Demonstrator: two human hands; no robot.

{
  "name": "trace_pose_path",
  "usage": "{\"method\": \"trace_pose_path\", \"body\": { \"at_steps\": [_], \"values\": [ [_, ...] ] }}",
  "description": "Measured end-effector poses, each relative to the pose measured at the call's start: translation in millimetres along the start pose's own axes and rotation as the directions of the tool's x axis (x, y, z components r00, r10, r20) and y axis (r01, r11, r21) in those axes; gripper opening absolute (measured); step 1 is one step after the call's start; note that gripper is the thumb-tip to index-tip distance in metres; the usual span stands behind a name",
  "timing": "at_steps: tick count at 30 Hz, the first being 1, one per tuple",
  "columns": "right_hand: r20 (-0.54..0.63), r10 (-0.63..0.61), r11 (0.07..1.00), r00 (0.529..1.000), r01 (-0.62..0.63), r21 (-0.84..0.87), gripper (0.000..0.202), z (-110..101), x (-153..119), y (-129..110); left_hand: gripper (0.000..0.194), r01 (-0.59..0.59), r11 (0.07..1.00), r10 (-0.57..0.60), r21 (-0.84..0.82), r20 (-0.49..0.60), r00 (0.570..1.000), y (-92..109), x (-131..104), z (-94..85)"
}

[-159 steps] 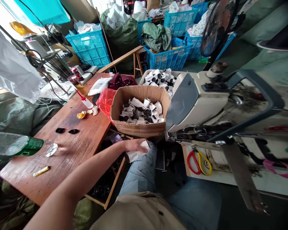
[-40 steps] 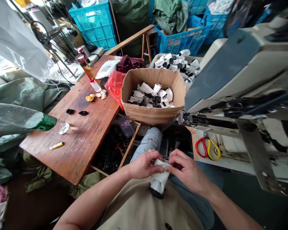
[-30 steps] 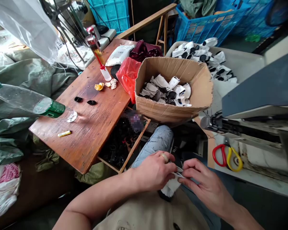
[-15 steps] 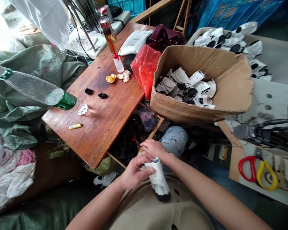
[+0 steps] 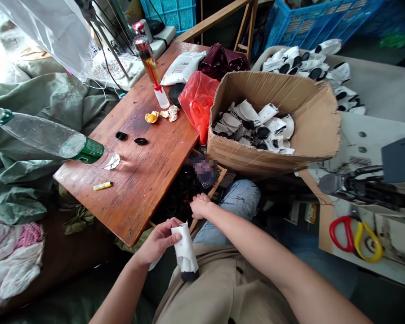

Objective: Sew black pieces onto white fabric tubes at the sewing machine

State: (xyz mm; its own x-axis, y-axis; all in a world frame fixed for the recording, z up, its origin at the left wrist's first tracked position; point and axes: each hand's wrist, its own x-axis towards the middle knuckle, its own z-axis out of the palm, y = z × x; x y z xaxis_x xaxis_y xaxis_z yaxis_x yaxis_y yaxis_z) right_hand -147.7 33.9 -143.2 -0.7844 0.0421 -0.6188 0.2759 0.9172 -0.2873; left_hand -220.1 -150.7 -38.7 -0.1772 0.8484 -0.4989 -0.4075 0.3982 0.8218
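My left hand [image 5: 164, 239] grips a small white boot [image 5: 184, 245] with a black toe, its thumb on the outside near the top opening. The boot stands tilted above my lap, black end down. My right hand [image 5: 199, 206] is at the open drawer [image 5: 219, 177] under the table's edge, its fingers curled together over the dark contents. Its fingertips are partly hidden, and whatever they may hold cannot be made out. Many small black pieces [image 5: 178, 193] fill the drawer, and a blurred patch covers part of it.
On the wooden table [image 5: 131, 180] are a plastic bottle [image 5: 87, 150], a yellow stick [image 5: 103, 186], black pieces [image 5: 140, 141], orange peel [image 5: 152, 117] and a red bag [image 5: 198, 99]. A cardboard box [image 5: 256, 162] holds white boots. Scissors [image 5: 367, 243] lie at right, near a dark machine part [image 5: 350, 180].
My right hand has moved away from the boot to the drawer. My left hand has shifted left and down with the boot. The view has also shifted slightly.
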Motion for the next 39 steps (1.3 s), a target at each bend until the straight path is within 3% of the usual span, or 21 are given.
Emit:
{"method": "trace_pose_path", "body": {
  "at_steps": [4,6,13,16,19,21,23,25,28,32,36,39],
  "values": [
    [-0.025,-0.089,0.996,0.996,0.089,-0.004,0.017,-6.9,-14.3,5.3,0.028,0.052,0.999,-0.051,-0.016,0.068,0.996,-4.4,5.2,-16.6],
    [-0.078,-0.12,0.993,0.99,0.119,-0.017,0.023,-6.1,-23.4,7.9,0.028,0.077,0.997,-0.076,-0.016,0.068,0.995,-5.1,8.5,-19.9],
    [-0.247,-0.167,0.984,0.955,0.176,0.016,0.024,4.8,-40.9,11.2,0.038,0.125,0.99,-0.123,-0.071,0.039,0.992,0.2,21.3,-7.4],
    [-0.322,-0.135,0.978,0.937,0.178,0.108,0.024,2.4,-55.3,14.6,0.038,0.128,0.992,-0.128,-0.012,0.022,0.992,5.0,20.4,-6.1],
    [-0.433,-0.07,0.957,0.899,0.183,0.225,0.035,2.4,-85.6,18.2,0.035,0.098,0.991,-0.099,0.093,0.007,0.995,13.4,20.7,1.6],
    [-0.538,0.063,0.879,0.841,0.209,0.43,0.038,7.2,-111.1,19.3,0.031,0.049,0.984,-0.054,0.173,0.024,0.998,19.3,24.0,17.4],
    [-0.593,0.304,0.667,0.745,0.278,0.691,0.033,15.2,-136.2,20.2,0.031,-0.009,0.977,-0.008,0.214,0.078,0.997,23.3,29.6,42.4],
    [-0.546,0.532,0.421,0.647,0.358,0.834,0.025,24.0,-158.7,22.5,0.031,-0.082,0.973,0.053,0.216,0.138,0.989,24.8,36.6,73.4],
    [-0.45,0.694,0.248,0.561,0.401,0.882,0.021,34.5,-186.5,31.5,0.03,-0.194,0.929,0.135,0.316,0.201,0.97,24.8,47.4,120.4],
    [-0.392,0.767,0.153,0.508,0.448,0.881,0.024,42.2,-211.2,51.2,0.029,-0.318,0.813,0.18,0.488,0.309,0.934,25.9,59.0,168.2],
    [-0.37,0.803,0.1,0.468,0.506,0.857,0.026,46.0,-219.4,68.0,0.023,-0.424,0.671,0.217,0.609,0.386,0.897,27.9,64.2,196.4],
    [-0.376,0.778,0.062,0.504,0.534,0.843,0.022,48.0,-222.7,74.3,0.021,-0.475,0.623,0.246,0.621,0.421,0.873,31.2,67.1,203.7]
  ]
}}
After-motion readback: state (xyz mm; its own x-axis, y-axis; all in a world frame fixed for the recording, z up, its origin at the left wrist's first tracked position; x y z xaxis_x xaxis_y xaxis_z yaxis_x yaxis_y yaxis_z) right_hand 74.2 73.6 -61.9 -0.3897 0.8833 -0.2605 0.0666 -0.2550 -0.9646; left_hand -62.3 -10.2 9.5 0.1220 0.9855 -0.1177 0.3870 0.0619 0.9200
